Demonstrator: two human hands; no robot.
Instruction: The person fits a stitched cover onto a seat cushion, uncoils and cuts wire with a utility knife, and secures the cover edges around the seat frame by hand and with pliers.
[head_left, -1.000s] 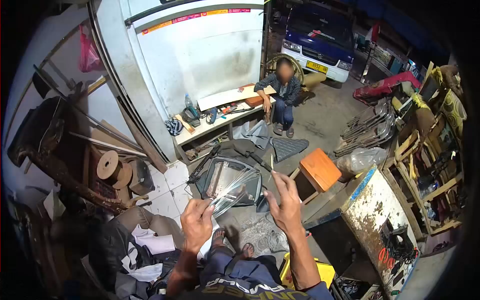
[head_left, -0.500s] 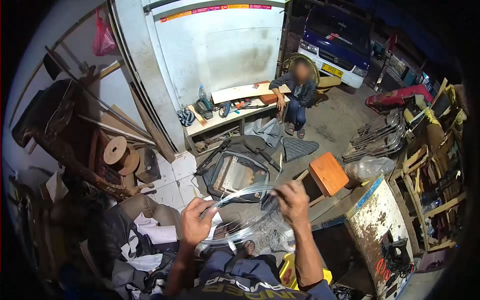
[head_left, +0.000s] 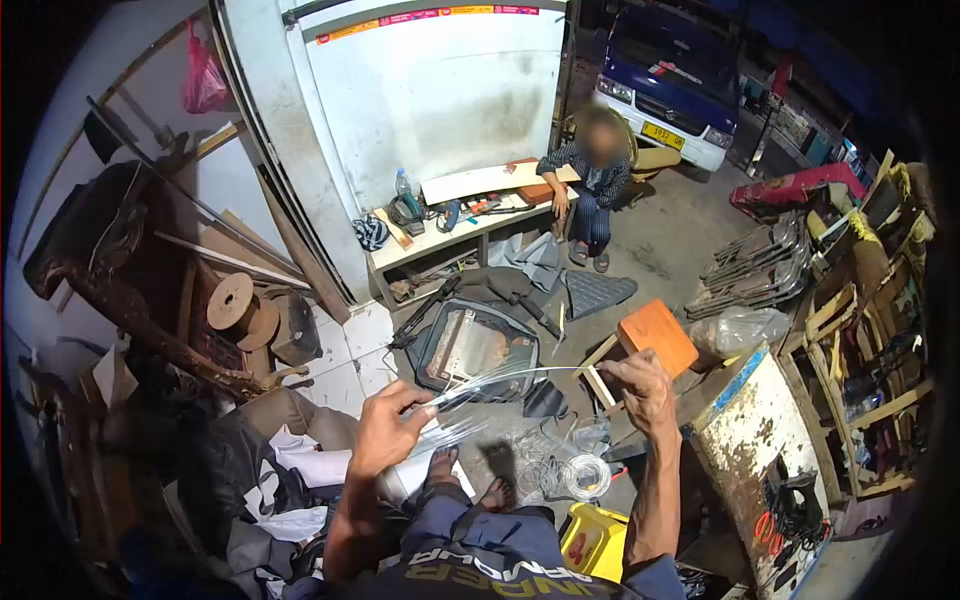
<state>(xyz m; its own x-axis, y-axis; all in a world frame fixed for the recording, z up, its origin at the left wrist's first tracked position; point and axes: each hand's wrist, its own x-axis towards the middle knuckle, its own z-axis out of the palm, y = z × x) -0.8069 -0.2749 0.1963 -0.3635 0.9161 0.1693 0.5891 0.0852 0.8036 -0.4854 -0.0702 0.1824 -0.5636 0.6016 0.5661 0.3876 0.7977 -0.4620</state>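
Observation:
In front of my body, my left hand (head_left: 388, 428) is closed around a loose bundle of clear plastic cord (head_left: 470, 385), its strands fanning out to the right and blurred by motion. My right hand (head_left: 645, 388) pinches a single strand, drawn out in a thin arc from the bundle. Between the hands and lower down, a coil of whitish cord (head_left: 586, 477) lies on the floor beside looser loops. Beyond the strands a dark-framed seat part with a metal plate (head_left: 475, 345) rests on the floor.
A person (head_left: 595, 190) sits by a low bench (head_left: 470, 225) holding tools. An orange-topped stool (head_left: 657, 335) and a worn cabinet (head_left: 750, 430) stand on the right. A yellow container (head_left: 597, 540) is near my legs. Grey-black fabric scraps (head_left: 290, 500) pile up on the left.
My right hand has moved right and away from my left, drawing one strand out of the bundle. My left hand has shifted slightly left, and the strands have swung.

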